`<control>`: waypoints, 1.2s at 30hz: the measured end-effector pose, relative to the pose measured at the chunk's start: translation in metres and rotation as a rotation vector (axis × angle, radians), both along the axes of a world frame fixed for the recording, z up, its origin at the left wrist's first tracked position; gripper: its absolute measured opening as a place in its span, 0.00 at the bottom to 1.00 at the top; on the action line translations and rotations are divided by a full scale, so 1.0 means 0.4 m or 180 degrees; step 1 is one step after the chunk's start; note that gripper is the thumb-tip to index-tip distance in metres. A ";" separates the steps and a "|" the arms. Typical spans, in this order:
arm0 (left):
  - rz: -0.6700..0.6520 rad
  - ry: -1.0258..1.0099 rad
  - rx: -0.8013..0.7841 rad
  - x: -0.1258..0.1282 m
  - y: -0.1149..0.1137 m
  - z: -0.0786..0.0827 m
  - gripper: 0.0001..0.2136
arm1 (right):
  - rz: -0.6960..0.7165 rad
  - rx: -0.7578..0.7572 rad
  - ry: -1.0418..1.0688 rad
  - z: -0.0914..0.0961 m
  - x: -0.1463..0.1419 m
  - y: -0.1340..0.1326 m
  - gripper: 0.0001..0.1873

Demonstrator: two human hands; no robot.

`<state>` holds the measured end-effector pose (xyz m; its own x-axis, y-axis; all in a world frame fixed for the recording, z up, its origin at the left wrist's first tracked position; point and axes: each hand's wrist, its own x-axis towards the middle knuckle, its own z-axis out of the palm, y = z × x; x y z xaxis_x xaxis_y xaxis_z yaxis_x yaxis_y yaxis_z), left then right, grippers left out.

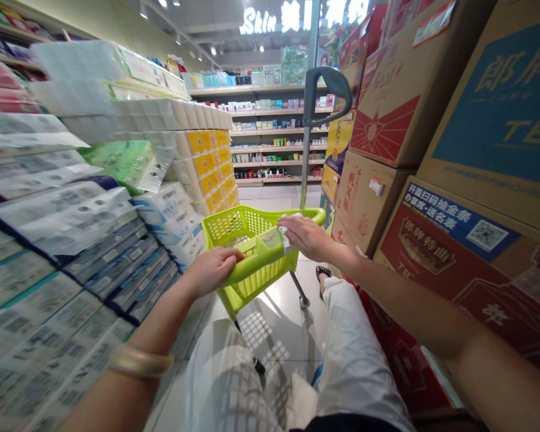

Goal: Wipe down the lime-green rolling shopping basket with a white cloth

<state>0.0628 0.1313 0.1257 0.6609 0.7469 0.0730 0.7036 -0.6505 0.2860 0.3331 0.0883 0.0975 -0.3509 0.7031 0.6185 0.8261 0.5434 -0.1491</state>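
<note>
A lime-green shopping cart [238, 290] with a perforated basket stands in front of me, its handle bar [247, 264] running across towards my body. My left hand [213, 270] is wrapped over the left part of this bar. On the bar's right part lies my right hand [308, 237], its fingers pressing a crumpled white tissue [286, 240] against the green plastic. Part of the tissue is hidden under the palm. Nothing shows inside the visible part of the basket.
Tissue packs [117, 222] are piled high on the left. Printed cartons [378, 192] form a stack close on the right. Ahead, a grey pull handle [327, 96] is fixed near a metal upright [305, 156]. Stocked shelves [274, 132] stand beyond, across the tiled floor [270, 191].
</note>
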 end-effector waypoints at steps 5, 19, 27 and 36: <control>-0.0150 0.0036 0.0409 -0.033 0.038 -0.008 0.24 | -0.0345 -0.0130 -0.0024 -0.015 0.098 0.029 0.21; 0.0700 0.0504 0.0956 -0.102 0.064 0.018 0.26 | -0.0418 0.0161 -0.0146 -0.033 0.028 -0.001 0.19; 0.0363 -0.0272 0.1572 0.027 -0.010 0.071 0.23 | -0.0031 0.0338 -0.0298 -0.037 -0.067 -0.029 0.22; 0.0462 0.0459 0.1314 0.064 0.027 0.026 0.24 | 0.0696 0.0280 0.0020 -0.050 -0.026 -0.042 0.23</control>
<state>0.0883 0.1420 0.1363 0.5768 0.7603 0.2988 0.8095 -0.5811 -0.0839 0.3227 0.0715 0.0777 -0.4851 0.5540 0.6766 0.6864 0.7206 -0.0979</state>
